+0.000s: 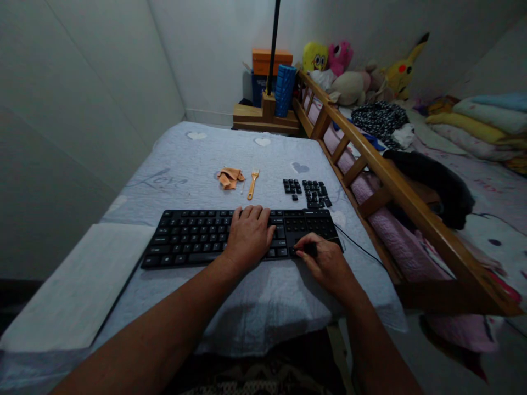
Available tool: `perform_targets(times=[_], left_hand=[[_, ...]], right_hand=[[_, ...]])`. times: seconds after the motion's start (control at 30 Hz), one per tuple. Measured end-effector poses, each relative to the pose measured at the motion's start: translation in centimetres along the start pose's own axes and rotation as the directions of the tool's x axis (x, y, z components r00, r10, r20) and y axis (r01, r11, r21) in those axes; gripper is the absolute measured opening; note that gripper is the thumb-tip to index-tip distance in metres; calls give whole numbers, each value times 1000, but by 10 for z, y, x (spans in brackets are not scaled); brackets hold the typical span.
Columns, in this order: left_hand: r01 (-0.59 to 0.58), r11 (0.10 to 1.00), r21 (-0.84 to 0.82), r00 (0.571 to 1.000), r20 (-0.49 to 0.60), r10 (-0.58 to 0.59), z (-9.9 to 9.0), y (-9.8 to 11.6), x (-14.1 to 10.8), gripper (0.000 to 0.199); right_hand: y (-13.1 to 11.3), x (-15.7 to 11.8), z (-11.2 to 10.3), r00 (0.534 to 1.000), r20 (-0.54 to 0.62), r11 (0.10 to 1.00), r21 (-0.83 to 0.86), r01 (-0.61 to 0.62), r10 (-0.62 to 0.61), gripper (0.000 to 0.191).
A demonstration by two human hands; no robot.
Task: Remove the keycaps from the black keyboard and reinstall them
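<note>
A black keyboard [197,233] lies across the cloth-covered table, its right-hand section bare of many keycaps. My left hand [250,233] rests flat over the keys right of its middle, fingers spread. At the lower right part of the keyboard, my right hand [321,255] has thumb and forefinger pinched at a small dark piece by the key area; the piece is too small to name. Behind the keyboard lie several loose black keycaps [315,192], a brush with an orange handle [252,186] and a crumpled orange cloth [230,177].
White paper or board [78,285] lies at the left of the table. A wooden bed rail [370,156] runs along the right side, with plush toys and bedding beyond. At the back stand an orange box [272,60] and a blue roller [285,90]. A cable leaves the keyboard rightward.
</note>
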State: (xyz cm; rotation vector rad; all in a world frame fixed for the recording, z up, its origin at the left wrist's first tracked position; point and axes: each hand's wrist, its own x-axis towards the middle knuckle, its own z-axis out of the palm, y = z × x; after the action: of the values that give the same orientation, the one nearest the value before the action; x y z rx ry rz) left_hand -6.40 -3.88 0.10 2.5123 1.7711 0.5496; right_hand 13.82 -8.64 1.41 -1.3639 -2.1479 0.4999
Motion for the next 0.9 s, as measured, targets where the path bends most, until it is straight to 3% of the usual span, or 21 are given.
perform_targets(times=[0.3, 0.53, 0.8, 0.9], left_hand=[[0, 1000, -7, 1000, -9, 0, 1, -1, -1, 27], [-6, 1000, -3, 1000, -11, 6, 1, 0, 0, 27], [14, 997, -80, 998, -57, -18, 0, 0, -1, 34], [-109, 970, -218, 991, -96, 90, -3, 2, -2, 34]], right_hand=[[1, 9, -11, 989, 89, 981, 145, -129, 117, 7], [0, 18, -15, 975, 115, 968, 146, -204, 189, 5], [-7, 15, -13, 987, 5, 978, 136, -159, 160, 5], [-8, 15, -12, 989, -69, 986, 114, -121, 129, 5]])
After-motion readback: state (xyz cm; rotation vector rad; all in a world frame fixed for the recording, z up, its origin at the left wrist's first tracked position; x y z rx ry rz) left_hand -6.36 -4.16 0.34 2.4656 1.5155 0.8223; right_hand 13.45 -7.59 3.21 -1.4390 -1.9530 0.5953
